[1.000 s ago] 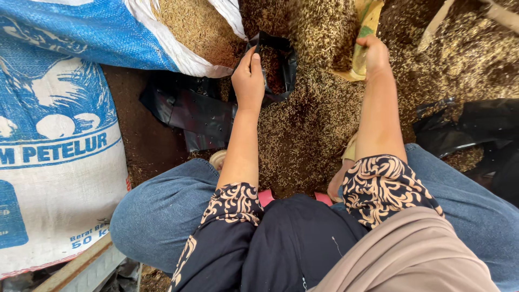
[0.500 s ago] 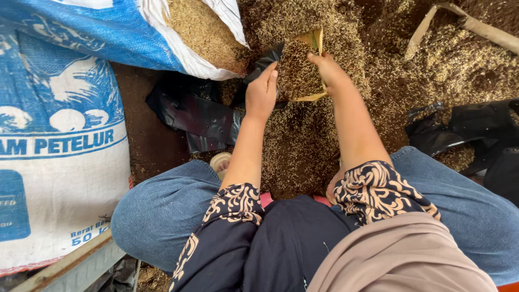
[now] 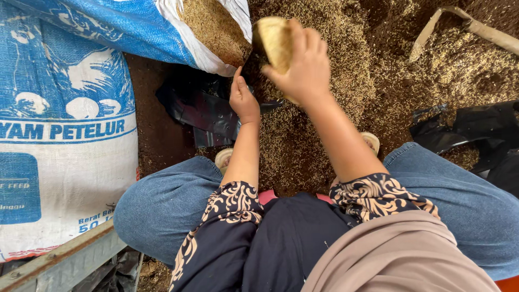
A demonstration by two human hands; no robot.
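- Blue-and-white woven sack (image 3: 65, 124), lying on its side, mouth open and filled with husks.
- Husk pile (image 3: 324, 140) just right of the sack's mouth, spread over dark soil.
- Black plastic sheet (image 3: 200, 108) just below the sack's mouth.
- Right hand (image 3: 303, 65) near the sack's mouth, fingers closed around a yellowish scoop (image 3: 274, 40) (heaped with husks).
- Left hand (image 3: 243, 97) below the mouth, fingers pinching the sheet's edge.

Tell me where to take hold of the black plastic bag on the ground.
Grip the black plastic bag at its upper edge by the left hand, coming from above. The film lies crumpled and limp, so a pinch on that raised fold probably holds best.
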